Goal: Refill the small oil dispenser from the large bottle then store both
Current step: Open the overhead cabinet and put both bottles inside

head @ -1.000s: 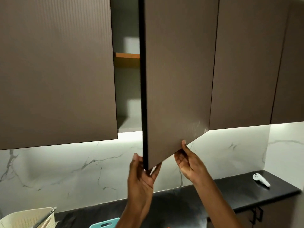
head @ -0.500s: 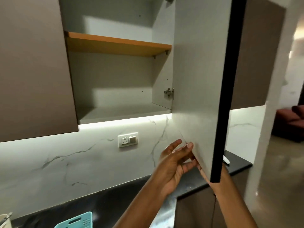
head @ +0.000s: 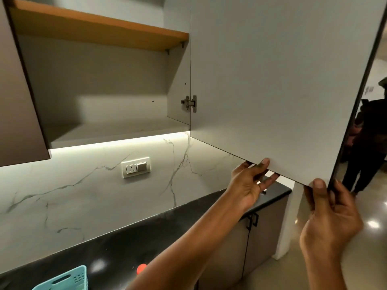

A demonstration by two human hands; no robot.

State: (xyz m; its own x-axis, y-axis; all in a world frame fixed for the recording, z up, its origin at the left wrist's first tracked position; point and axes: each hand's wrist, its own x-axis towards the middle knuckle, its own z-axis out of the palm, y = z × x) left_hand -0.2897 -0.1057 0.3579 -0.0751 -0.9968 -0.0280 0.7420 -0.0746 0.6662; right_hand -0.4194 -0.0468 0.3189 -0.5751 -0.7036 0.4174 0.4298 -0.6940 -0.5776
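Note:
The wall cupboard stands open, its pale door point(head: 282, 84) swung out to the right. My left hand point(head: 248, 185) pinches the door's bottom edge, thumb on the inner face and fingers behind it. My right hand point(head: 329, 218) grips the door's lower outer corner, thumb on the inner face. Inside, the bottom shelf point(head: 109, 130) and the orange upper shelf point(head: 100, 28) hold nothing I can see. A small red round thing point(head: 141, 268) shows on the black counter beside my left forearm; what it belongs to is hidden. Neither oil container is plainly in view.
A black counter point(head: 117, 248) runs below a marble backsplash with a wall socket point(head: 136, 167). A teal basket point(head: 65, 279) sits at the bottom left. A closed brown cupboard door point(head: 14, 101) is on the left. A person point(head: 368, 143) stands beyond the open door, on the right.
The door has swung further open to the right. My right hand has come out from behind it and now grips its outer corner; my left hand still holds the bottom edge.

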